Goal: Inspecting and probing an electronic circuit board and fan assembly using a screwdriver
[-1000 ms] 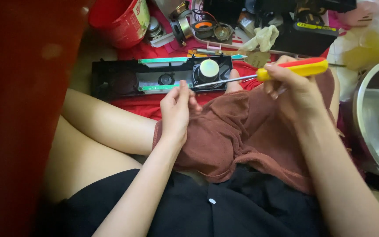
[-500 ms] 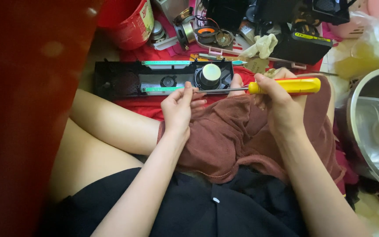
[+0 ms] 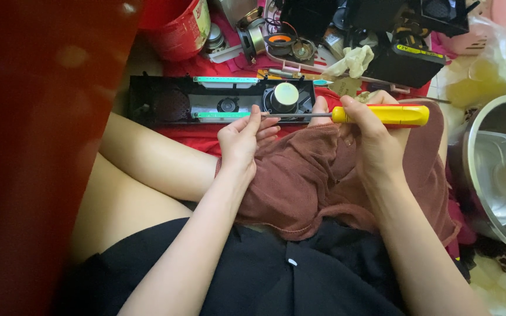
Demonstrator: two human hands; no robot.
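Head view: right hand (image 3: 376, 140) grips screwdriver (image 3: 382, 115); left hand (image 3: 242, 140) pinches shaft, clutter crowding beyond.

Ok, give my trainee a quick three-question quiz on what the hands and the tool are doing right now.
1. True or false: the right hand grips the yellow-handled screwdriver by its handle.
2. Where are the left hand fingers? A) on the red bucket B) at the screwdriver's shaft, by the long black housing C) inside the metal bowl
3. What lies over the person's lap under both hands?

Key: 1. True. 2. B. 3. A reddish-brown cloth.
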